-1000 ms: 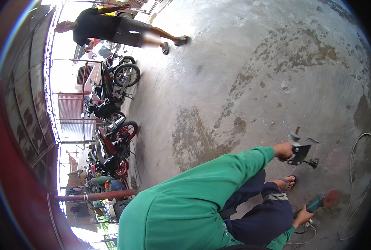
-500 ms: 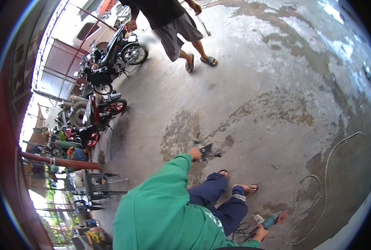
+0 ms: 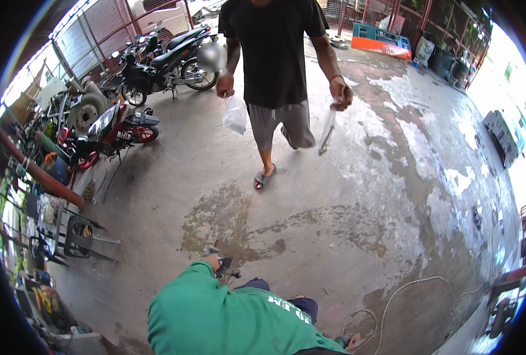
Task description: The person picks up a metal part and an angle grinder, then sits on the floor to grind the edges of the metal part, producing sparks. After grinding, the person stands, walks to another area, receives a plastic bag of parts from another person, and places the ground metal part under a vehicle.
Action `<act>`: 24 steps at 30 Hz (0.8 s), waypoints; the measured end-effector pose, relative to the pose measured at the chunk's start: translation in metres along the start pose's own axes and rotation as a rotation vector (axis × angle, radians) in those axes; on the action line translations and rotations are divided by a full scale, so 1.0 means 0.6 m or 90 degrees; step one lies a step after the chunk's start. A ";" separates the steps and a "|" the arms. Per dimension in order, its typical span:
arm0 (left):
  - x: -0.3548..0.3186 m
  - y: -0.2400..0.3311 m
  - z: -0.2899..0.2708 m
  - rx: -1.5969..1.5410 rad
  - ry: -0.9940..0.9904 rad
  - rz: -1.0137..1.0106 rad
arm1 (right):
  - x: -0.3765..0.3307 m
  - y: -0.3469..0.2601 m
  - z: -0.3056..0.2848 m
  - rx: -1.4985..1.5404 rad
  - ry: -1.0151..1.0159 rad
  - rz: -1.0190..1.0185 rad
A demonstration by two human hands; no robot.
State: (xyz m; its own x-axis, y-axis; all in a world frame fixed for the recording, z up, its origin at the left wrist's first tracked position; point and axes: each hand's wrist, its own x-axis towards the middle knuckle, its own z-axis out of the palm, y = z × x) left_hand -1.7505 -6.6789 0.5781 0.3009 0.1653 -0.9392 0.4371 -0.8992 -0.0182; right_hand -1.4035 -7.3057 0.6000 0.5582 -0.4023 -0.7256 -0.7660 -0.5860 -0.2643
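Your left hand [image 3: 213,262], at the end of the green sleeve [image 3: 186,296], is closed around a small dark metal part [image 3: 224,267] held just above the concrete floor [image 3: 357,236], beside a dark wet stain [image 3: 215,222]. Your right hand [image 3: 351,340] shows only as a sliver at the lower edge; you cannot tell its grip. A pale hose [image 3: 393,296] coils on the floor near it. Another person [image 3: 274,59] walks toward you, carrying a white plastic bag [image 3: 235,113] in one hand and a clear bag [image 3: 327,131] in the other. Motorcycles [image 3: 156,59] stand parked along the floor's far left edge.
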 end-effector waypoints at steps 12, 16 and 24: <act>-0.047 0.221 -0.066 -0.411 -0.007 -0.162 | 0.208 -0.480 -0.037 -0.146 -0.090 -0.204; -0.006 0.280 -0.188 -0.505 0.150 -0.114 | 0.296 -0.611 -0.136 -0.205 -0.041 -0.307; 0.040 0.419 -0.417 -0.828 -0.041 -0.192 | 0.335 -1.085 -0.139 -0.332 0.080 -0.441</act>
State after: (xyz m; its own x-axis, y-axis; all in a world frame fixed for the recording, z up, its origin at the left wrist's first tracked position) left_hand -1.4212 -6.7997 0.6367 0.0263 0.2356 -0.9715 0.9741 0.2125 0.0778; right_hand -0.7663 -7.0638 0.6792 0.8985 0.1062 -0.4259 -0.0158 -0.9618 -0.2731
